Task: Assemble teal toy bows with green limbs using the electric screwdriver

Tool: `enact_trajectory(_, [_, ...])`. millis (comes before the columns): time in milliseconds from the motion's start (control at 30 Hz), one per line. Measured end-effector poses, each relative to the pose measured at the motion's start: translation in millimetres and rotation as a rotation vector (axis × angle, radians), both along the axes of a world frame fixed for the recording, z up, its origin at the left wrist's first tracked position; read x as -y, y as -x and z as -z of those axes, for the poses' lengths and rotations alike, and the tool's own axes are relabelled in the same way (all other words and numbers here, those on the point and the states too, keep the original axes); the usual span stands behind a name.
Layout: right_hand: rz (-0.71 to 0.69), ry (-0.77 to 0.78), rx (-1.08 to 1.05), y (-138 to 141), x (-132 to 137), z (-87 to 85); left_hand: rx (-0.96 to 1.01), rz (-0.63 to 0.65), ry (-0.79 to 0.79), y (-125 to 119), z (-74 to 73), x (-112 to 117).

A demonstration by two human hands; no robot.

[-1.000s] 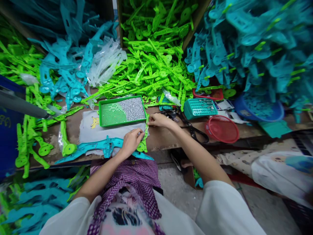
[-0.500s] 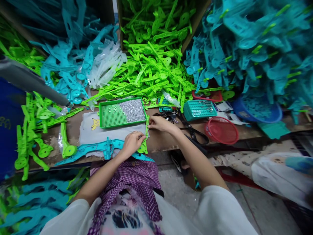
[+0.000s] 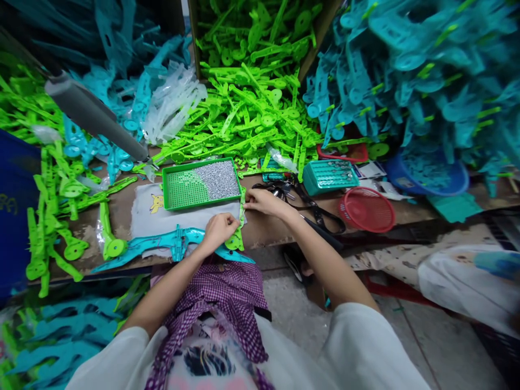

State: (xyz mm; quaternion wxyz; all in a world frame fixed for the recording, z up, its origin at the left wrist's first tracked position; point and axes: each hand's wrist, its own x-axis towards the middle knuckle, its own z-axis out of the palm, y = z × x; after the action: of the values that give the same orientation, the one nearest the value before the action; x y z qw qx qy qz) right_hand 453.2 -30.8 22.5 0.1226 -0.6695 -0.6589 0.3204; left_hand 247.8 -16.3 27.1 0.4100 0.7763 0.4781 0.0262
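Observation:
A long lime-green plastic part [image 3: 235, 238] with a rounded end lies upright in the view, across the right end of a teal plastic part [image 3: 150, 244]. My left hand [image 3: 219, 230] is closed in a pinch beside its lower half, above the teal part. At its upper half my right hand [image 3: 264, 202] pinches, fingertips against the green edge. Whatever is between the fingertips of either hand is too small to make out. Just beyond them, a green tray [image 3: 164, 197] holds many small silvery screws [image 3: 219, 179]. It rests on a grey cloth [image 3: 142, 219] with a yellow cartoon figure.
A grey power screwdriver [image 3: 97, 115] hangs at the left. Heaped lime-green parts [image 3: 244, 116] and teal parts [image 3: 385, 81] fill the back. To the right are a teal box [image 3: 331, 177], a red basket [image 3: 368, 210], a blue basin [image 3: 430, 181] and another person's leg [image 3: 385, 260].
The hanging screwdriver has swung further into view, its handle now showing. The camera view has shifted slightly. Both hands keep nearly the same place at the green part, still pinched.

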Motion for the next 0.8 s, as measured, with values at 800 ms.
enact_trajectory(800, [0.270, -0.086, -0.004, 26, 32, -6.3, 0.013, 0.029, 0.144, -12, 4.4, -21])
